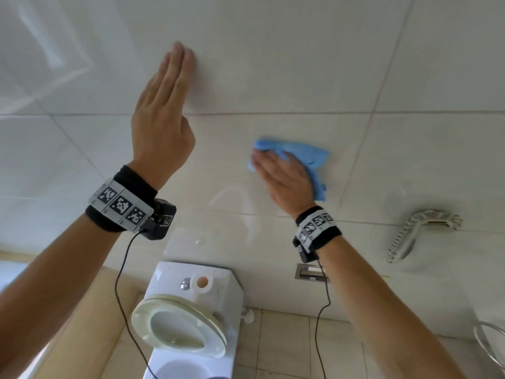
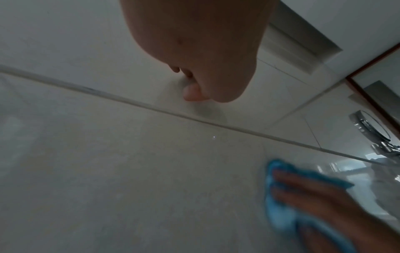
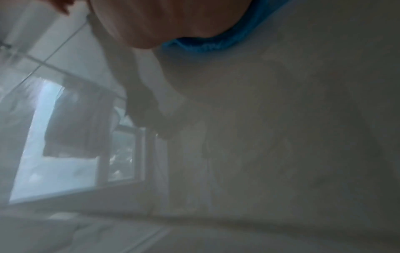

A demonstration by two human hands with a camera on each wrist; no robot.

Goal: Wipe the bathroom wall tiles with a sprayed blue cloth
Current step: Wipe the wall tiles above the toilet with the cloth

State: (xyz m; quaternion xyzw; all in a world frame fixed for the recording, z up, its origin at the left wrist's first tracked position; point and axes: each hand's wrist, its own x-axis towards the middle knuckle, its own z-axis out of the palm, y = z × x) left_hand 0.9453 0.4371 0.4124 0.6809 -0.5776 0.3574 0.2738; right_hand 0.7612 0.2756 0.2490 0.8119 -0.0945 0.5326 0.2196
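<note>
We were mid-wipe, right hand (image 1: pixel 284 179) flat, pressing the blue cloth (image 1: pixel 300 153) on the wall tiles (image 1: pixel 273 64), left hand (image 1: pixel 164 116) flat, bracing at ten o'clock; next, probably unwiped tile

Below us stands a white toilet (image 1: pixel 188 321), its seat (image 1: pixel 177 324) down and its cistern (image 1: pixel 218 285) against the wall, with a chrome flush button (image 1: pixel 185 283) on top. A steel plate (image 1: pixel 310 272) is set into the wall beside it (partly hidden). Further right, we see a white ribbed wall bracket (image 1: pixel 420 228), and at the right edge a chrome hose (image 1: pixel 489 343).
</note>
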